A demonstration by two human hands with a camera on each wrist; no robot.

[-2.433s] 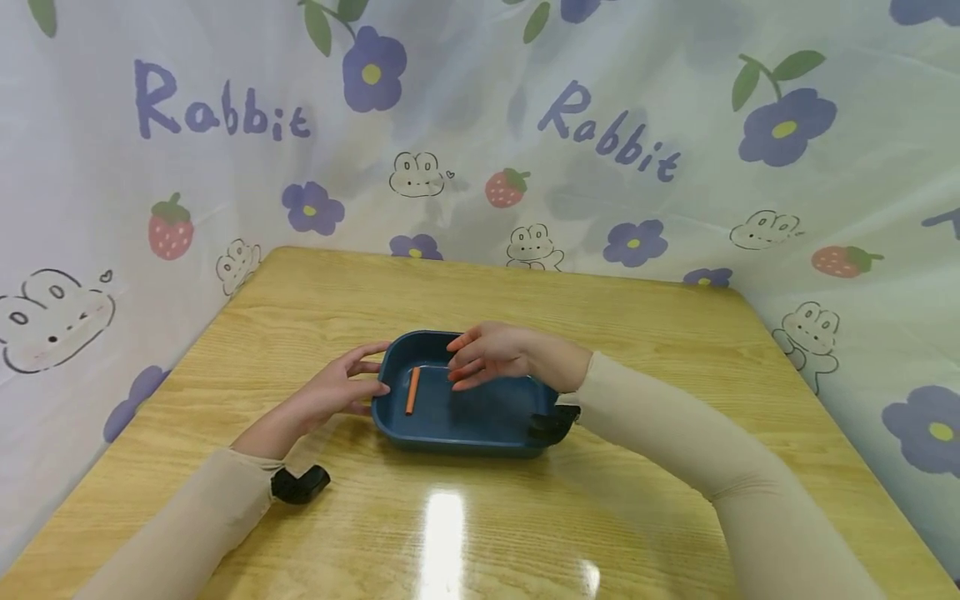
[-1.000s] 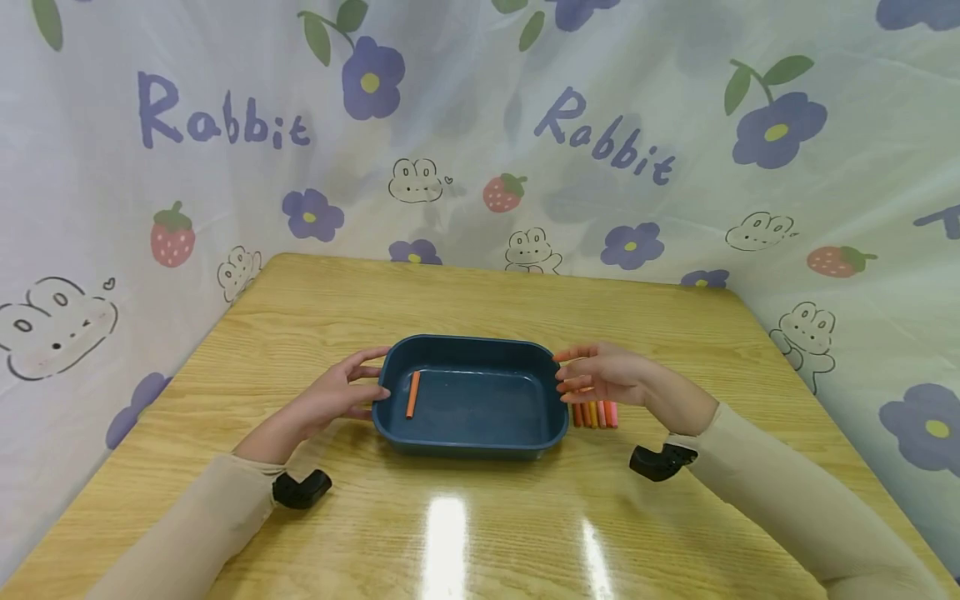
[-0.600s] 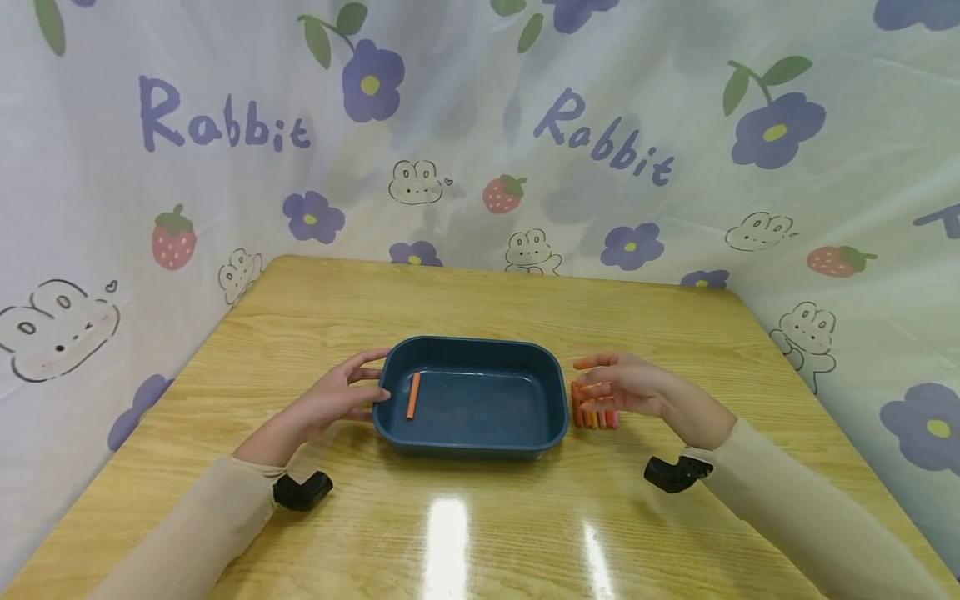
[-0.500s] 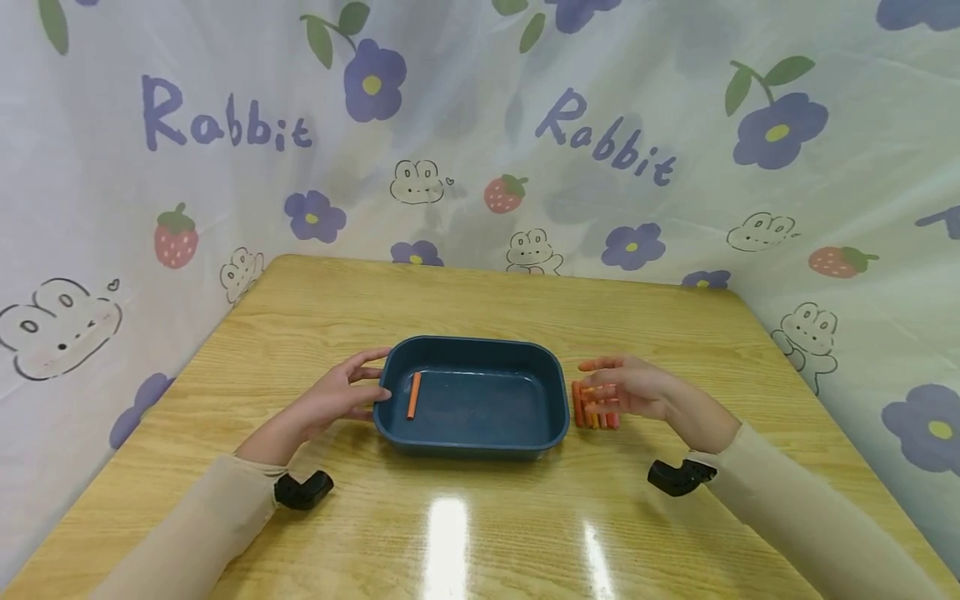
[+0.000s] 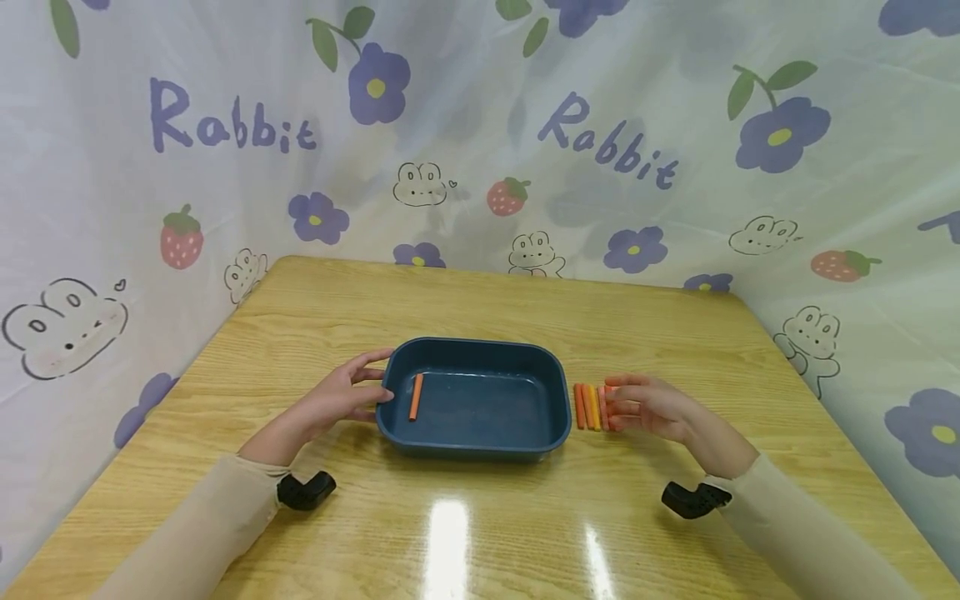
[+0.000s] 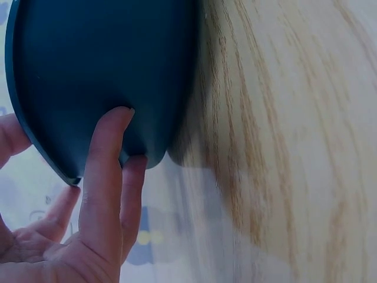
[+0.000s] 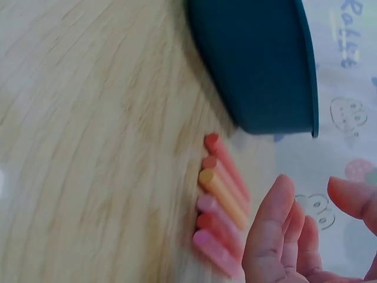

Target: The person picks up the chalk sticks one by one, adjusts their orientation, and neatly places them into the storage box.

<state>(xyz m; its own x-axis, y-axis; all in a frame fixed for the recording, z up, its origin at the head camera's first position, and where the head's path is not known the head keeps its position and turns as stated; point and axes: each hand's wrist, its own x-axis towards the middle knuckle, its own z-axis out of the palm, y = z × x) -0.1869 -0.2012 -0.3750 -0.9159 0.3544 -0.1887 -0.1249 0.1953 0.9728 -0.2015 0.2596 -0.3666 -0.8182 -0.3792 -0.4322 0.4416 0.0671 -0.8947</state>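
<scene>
The bin (image 5: 487, 412) sits around the middle of the desk (image 5: 465, 296), well apart from its left and right edges. One orange stick (image 5: 416, 397) lies inside, near the end facing the desk's left edge. A row of sticks (image 5: 592, 407) lies just off the bin's other end, on the side of the desk's right edge.

The left hand (image 5: 341, 393) has its fingers spread apart against the bin's left end, touching it but not clamped. That looks like light bracing: a knock on the opposite end could slide or turn the bin and shift the loose stick inside.

The right hand (image 5: 656, 408) is at the row's right end, thumb and fingers apart with nothing held; whether a fingertip touches a stick I cannot tell. The sticks look round, so a sideways nudge could roll the outer ones towards the desk's right edge or push the row against the bin. Packed this close, two could come up in one pinch, or a neighbour be dragged askew. They look thin and chalky; a hard squeeze might snap one.
</scene>
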